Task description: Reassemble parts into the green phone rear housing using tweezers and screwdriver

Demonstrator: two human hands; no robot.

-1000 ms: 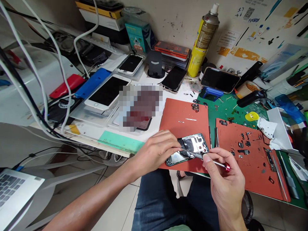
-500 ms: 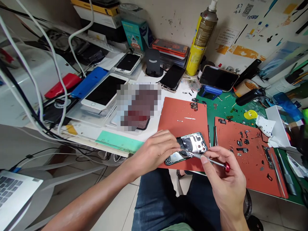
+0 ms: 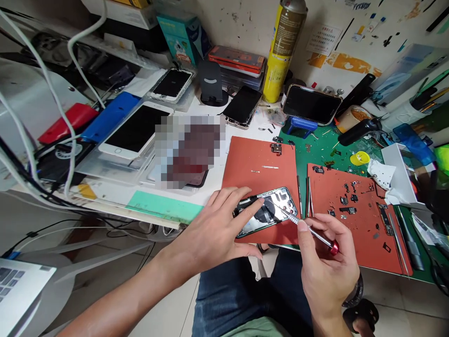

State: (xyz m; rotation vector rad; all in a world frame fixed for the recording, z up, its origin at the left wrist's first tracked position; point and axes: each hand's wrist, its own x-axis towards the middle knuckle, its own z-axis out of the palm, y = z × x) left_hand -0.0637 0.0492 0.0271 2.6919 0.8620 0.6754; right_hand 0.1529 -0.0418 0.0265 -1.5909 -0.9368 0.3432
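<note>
An opened phone housing (image 3: 280,198) lies tilted on the left orange mat (image 3: 238,157), with a round black part (image 3: 265,210) inside it. My left hand (image 3: 220,224) spreads its fingers over the housing's left end, the index fingertip at the round part and the thumb apart below. In my right hand (image 3: 326,252) is a silver screwdriver (image 3: 312,230) with a red end cap, pinched between thumb and fingers. Its thin tip points left over the housing, near the camera holes. Whether the tip touches the housing cannot be made out.
Small parts and tweezers lie on the right orange mat (image 3: 358,243). Behind stand a phone on a blue stand (image 3: 300,126), a yellow spray can (image 3: 284,51) and a black stand (image 3: 210,84). A white phone (image 3: 135,131) lies left; white cables (image 3: 49,79) hang at far left.
My left hand has let go of the screwdriver's thin end and opened out over the housing, uncovering the round black part. The screwdriver remains in my right hand. The view has shifted slightly.
</note>
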